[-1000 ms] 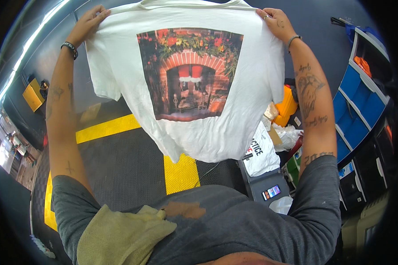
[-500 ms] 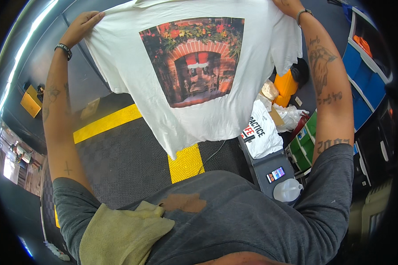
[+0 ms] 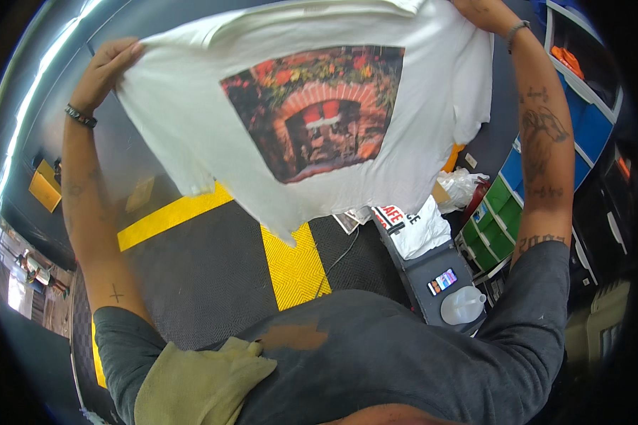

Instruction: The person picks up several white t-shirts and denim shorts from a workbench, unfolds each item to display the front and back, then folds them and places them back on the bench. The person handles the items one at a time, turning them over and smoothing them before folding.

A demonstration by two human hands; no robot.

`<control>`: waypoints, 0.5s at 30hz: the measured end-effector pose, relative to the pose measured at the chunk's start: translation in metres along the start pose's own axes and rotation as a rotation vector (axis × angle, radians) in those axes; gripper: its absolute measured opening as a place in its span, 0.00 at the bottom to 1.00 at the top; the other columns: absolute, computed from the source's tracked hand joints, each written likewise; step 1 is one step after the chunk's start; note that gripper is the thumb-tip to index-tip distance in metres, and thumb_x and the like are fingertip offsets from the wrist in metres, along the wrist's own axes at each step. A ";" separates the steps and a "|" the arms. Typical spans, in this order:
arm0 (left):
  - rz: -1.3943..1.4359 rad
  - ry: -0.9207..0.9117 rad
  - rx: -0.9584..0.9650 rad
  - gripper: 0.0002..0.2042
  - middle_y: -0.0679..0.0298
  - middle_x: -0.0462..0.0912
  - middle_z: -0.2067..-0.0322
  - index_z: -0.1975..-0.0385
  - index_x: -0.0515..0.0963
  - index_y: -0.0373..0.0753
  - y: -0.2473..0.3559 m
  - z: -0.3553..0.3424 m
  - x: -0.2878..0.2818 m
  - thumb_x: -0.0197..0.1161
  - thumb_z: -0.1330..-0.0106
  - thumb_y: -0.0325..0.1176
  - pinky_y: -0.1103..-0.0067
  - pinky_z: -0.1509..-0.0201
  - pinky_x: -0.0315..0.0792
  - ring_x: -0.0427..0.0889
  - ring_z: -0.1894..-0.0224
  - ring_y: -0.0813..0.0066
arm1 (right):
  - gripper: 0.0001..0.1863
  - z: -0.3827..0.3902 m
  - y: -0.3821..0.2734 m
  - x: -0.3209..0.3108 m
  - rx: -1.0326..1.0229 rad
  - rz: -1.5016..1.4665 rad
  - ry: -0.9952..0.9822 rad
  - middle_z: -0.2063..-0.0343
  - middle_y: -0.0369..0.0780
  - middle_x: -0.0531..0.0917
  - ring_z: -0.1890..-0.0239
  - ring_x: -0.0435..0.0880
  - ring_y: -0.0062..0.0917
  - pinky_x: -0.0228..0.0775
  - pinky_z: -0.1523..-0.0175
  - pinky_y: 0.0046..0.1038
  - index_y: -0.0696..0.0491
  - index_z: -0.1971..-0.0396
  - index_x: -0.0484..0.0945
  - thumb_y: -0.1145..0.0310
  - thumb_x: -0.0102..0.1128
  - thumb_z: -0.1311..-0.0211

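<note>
Wearing a dark gray top, we have a yellowish-green cloth lying over the left side of our chest. Beyond it, with both arms stretched out, we hold up a white T-shirt in the air, spread between our two hands. Our left hand pinches one shoulder of it; our right hand grips the other, its fingers partly cut off by the upper edge. A picture of a brick fireplace, slightly blurred, faces us on the front.

Below and to the right, a gray table carries a clear plastic jug, a phone with its screen lit just beside it, and a white garment with lettering. Yellow strips cross the dark floor under the T-shirt. Past the table we see a clear plastic bag, green drawers and blue drawers. Farthest off, at the left, a person shows small.
</note>
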State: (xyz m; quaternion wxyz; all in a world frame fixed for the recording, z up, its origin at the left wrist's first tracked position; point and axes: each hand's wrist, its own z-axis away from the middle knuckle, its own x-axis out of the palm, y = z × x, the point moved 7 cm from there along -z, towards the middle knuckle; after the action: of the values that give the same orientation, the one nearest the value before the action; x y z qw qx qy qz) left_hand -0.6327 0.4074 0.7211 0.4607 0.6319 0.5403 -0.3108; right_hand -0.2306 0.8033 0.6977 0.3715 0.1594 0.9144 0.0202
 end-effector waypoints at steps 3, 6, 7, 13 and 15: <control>0.217 -0.240 -0.173 0.20 0.74 0.81 0.73 0.69 0.81 0.42 -0.005 -0.020 0.004 0.61 0.24 0.53 0.88 0.64 0.72 0.78 0.69 0.91 | 0.05 -0.009 0.017 -0.018 0.224 -0.511 -0.127 0.66 0.40 0.88 0.60 0.86 0.27 0.78 0.51 0.31 0.58 0.61 0.83 0.73 0.61 0.31; 0.375 0.068 -0.136 0.24 0.65 0.84 0.67 0.62 0.82 0.36 -0.025 -0.066 0.001 0.64 0.27 0.56 0.81 0.58 0.78 0.84 0.63 0.81 | 0.07 -0.019 0.049 -0.002 0.178 -0.636 -0.216 0.63 0.35 0.87 0.57 0.84 0.21 0.77 0.49 0.28 0.56 0.57 0.84 0.71 0.64 0.30; 0.386 0.226 -0.066 0.27 0.62 0.86 0.64 0.59 0.83 0.33 -0.038 -0.081 0.009 0.65 0.29 0.58 0.79 0.56 0.80 0.86 0.60 0.77 | 0.08 -0.013 0.074 0.016 0.247 -0.765 -0.120 0.61 0.35 0.87 0.56 0.84 0.21 0.77 0.49 0.28 0.56 0.56 0.84 0.71 0.64 0.31; 1.278 0.341 -0.284 0.36 0.57 0.85 0.54 0.47 0.78 0.31 -0.154 -0.100 0.251 0.59 0.30 0.66 0.70 0.48 0.78 0.85 0.53 0.68 | 0.12 0.170 0.145 0.283 0.741 -1.176 0.458 0.58 0.38 0.86 0.52 0.83 0.24 0.76 0.45 0.30 0.58 0.52 0.83 0.69 0.66 0.32; 1.471 0.231 -0.428 0.38 0.56 0.84 0.51 0.43 0.77 0.31 -0.152 -0.043 0.384 0.57 0.30 0.68 0.68 0.46 0.77 0.84 0.52 0.66 | 0.13 0.297 0.070 0.366 0.887 -1.077 0.405 0.57 0.41 0.87 0.51 0.83 0.25 0.75 0.44 0.31 0.58 0.52 0.84 0.68 0.67 0.33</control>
State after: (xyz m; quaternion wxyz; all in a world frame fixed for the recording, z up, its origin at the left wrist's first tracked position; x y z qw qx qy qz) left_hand -0.6991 0.5974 0.3579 0.6013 0.7539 0.0748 0.2539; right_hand -0.2538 0.9581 0.2472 0.0537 -0.1841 0.8391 -0.5091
